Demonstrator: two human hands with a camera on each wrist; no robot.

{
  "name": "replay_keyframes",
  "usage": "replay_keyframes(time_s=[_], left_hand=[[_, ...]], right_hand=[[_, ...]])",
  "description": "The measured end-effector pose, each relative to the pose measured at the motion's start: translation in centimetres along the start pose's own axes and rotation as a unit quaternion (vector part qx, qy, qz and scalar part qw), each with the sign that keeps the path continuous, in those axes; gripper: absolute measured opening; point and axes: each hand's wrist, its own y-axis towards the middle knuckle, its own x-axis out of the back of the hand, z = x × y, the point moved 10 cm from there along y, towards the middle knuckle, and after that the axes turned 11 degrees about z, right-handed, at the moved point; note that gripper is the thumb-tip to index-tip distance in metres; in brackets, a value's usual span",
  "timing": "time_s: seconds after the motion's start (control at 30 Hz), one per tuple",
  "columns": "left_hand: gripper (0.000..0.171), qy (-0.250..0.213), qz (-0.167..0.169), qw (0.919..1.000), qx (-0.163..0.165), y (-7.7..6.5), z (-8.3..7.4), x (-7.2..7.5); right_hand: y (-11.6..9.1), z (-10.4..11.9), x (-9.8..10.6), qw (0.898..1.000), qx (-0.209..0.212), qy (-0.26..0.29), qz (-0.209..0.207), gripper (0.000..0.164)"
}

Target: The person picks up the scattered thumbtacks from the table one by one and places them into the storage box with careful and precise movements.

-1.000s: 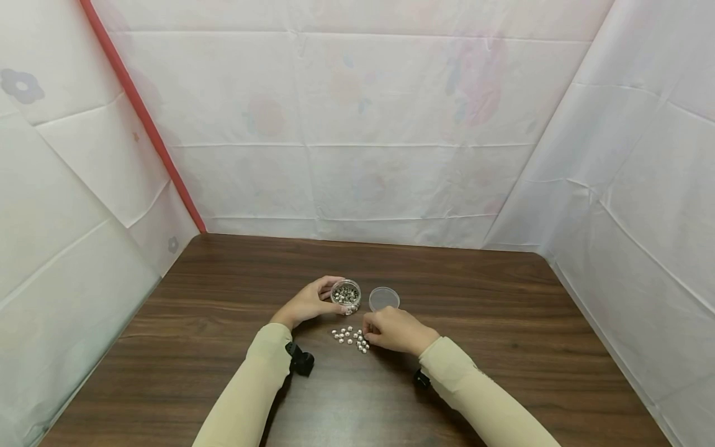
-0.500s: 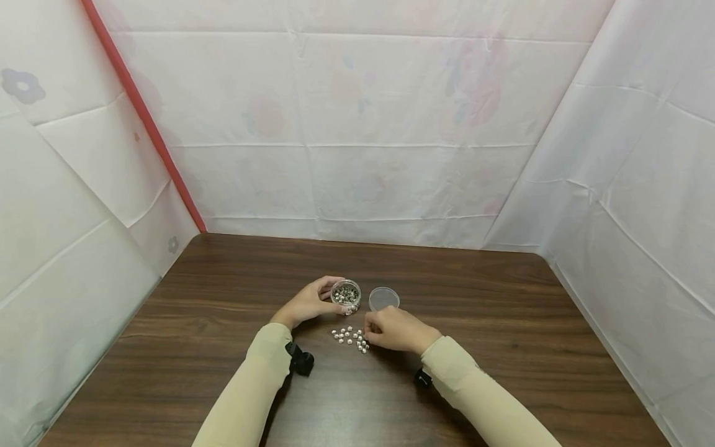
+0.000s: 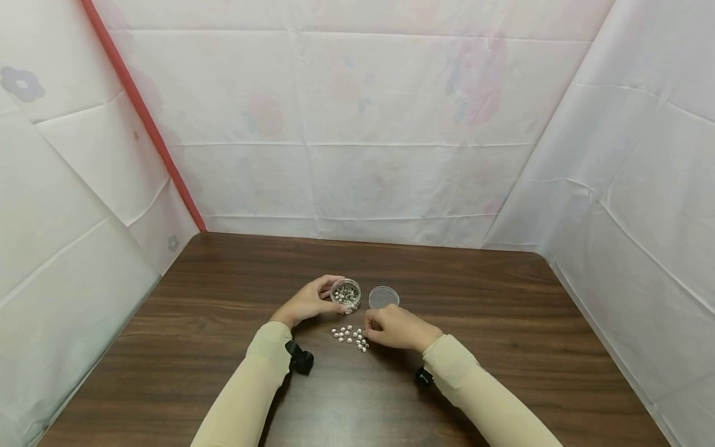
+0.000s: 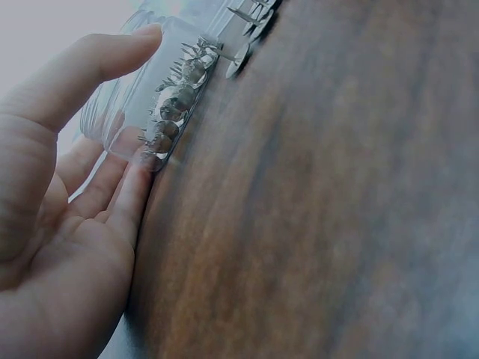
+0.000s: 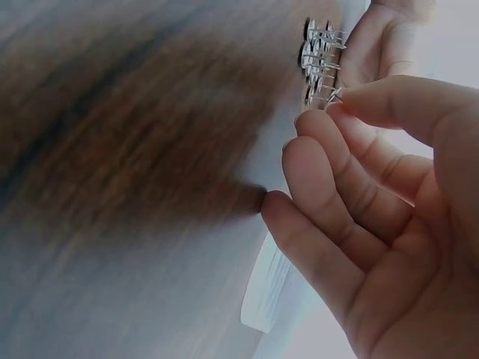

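Plastic jar (image 4: 138, 96), silver thumbtacks (image 3: 345, 294) inside, left hand (image 3: 310, 302) gripping it.

Left fingers (image 4: 130, 193) curved, right fingers (image 5: 308, 173) pinched

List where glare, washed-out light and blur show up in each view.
Head: pale sheen on the tabletop, bottom centre; left wrist: tabletop soft and out of focus, upper-left corner washed out beyond the left hand; right wrist: tabletop blurred, upper-right corner washed out beyond the right hand.
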Motion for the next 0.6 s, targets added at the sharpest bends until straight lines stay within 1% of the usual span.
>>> replay_keyframes(time_s=[0.13,0.2,0.33,0.43,0.6], left_hand=[[0.076,-0.002,0.011,0.9999,-0.003,0.0,-0.2,-0.2],[0.076,-0.002,0.018,0.9998,-0.004,-0.2,-0.6,-0.3],[0.075,-0.001,0.027,0.9996,-0.006,-0.8,-1.9,-0.6],[0.073,-0.001,0.027,0.9996,-0.011,-1.2,-2.8,-0.7],[0.073,-0.001,0.025,0.9996,-0.015,-1.4,-3.0,-0.8]], right_hand=[[0.2,0.1,0.3,1.0,0.01,0.004,-0.009,0.009],[0.3,0.2,0.5,1.0,0.014,0.008,-0.014,0.008],[0.3,0.2,1.0,0.999,0.017,0.023,-0.026,0.007],[0.4,0.2,1.5,0.999,0.02,0.032,-0.037,0.007],[0.5,0.0,2.3,0.998,0.017,0.03,-0.06,0.007]])
